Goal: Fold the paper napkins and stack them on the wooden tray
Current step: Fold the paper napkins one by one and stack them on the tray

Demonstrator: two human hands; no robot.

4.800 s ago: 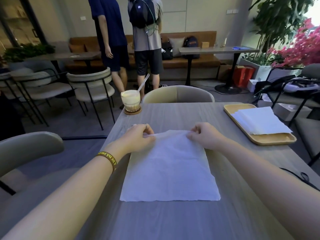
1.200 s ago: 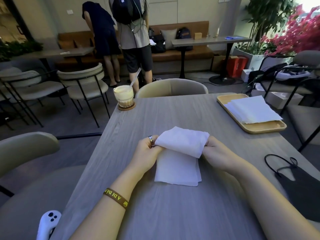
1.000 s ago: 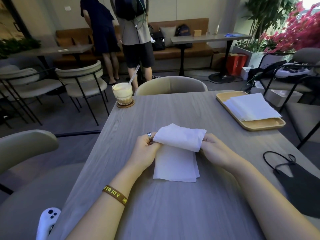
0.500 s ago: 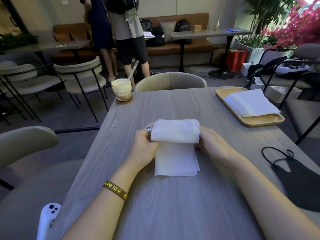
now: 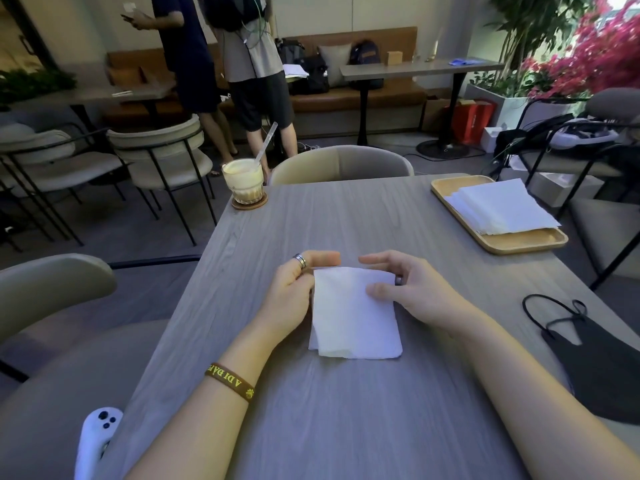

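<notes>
A white paper napkin [image 5: 353, 320], folded into a small rectangle, lies flat on the grey wooden table in front of me. My left hand [image 5: 291, 299] rests against its upper left edge with the index finger straight and the other fingers loosely bent. My right hand [image 5: 415, 292] lies over its upper right corner, thumb pressing on the paper and fingers stretched past the top edge. At the far right stands the wooden tray [image 5: 519, 245], bearing a stack of folded napkins [image 5: 498, 209].
A glass of iced drink [image 5: 244, 181] with a straw stands on a coaster at the far left corner. A black face mask [image 5: 595, 355] lies at the right edge. A white controller [image 5: 95, 434] sits low at the left. Chairs surround the table; two people stand behind.
The far half of the napkin, held raised by both hands, has been brought down onto the near half. The napkin now lies flat and both hands have loosened.
</notes>
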